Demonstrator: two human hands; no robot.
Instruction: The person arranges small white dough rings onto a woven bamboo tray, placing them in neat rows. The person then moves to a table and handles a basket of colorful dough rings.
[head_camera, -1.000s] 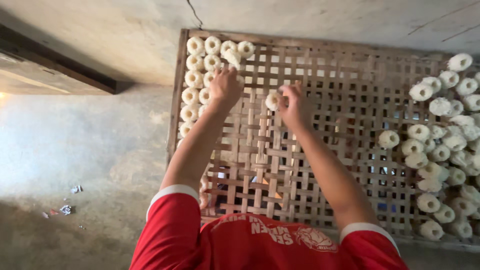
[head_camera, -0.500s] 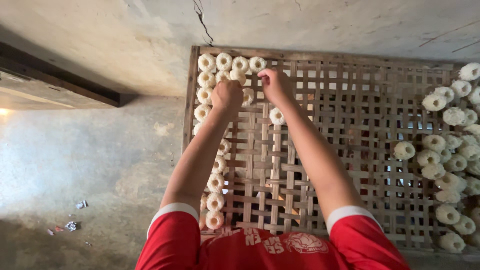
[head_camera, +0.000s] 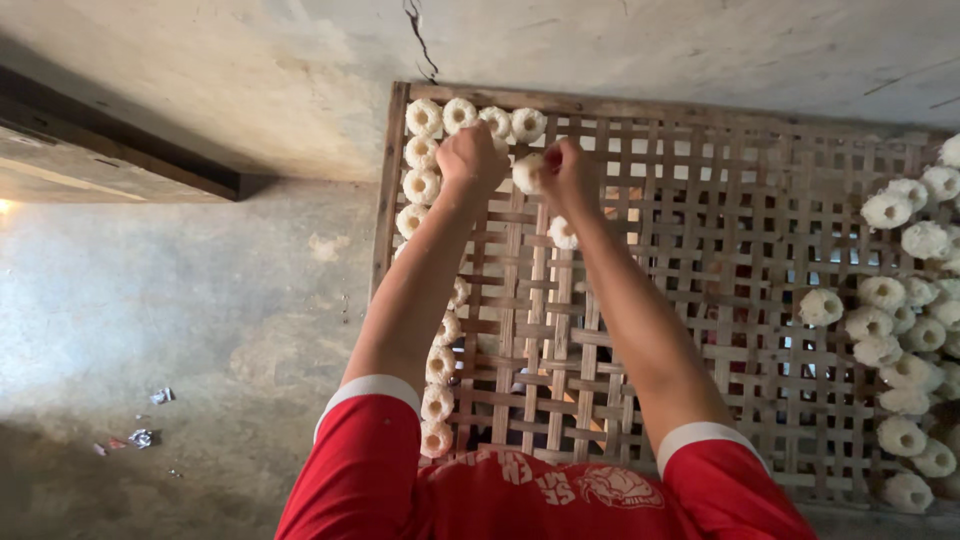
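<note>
A woven bamboo lattice tray (head_camera: 720, 300) lies on the floor in front of me. White ring-shaped dough pieces (head_camera: 423, 183) line its left edge and far left corner. My left hand (head_camera: 471, 158) is closed near that corner row, but what it holds is hidden. My right hand (head_camera: 566, 170) pinches a white ring (head_camera: 527, 173) beside it, and a second ring (head_camera: 563, 233) shows just under my right wrist. Both forearms reach out from red sleeves.
A loose heap of white rings (head_camera: 905, 340) fills the tray's right side. A concrete wall (head_camera: 250, 70) with a crack runs behind the tray. Bare concrete floor (head_camera: 150, 330) lies to the left, with small scraps of litter (head_camera: 140, 437) and a dark wooden ledge (head_camera: 110, 150).
Both hands have moved up to the tray's far left corner. My right hand carried a ring from the tray's middle to the end of the top row.
</note>
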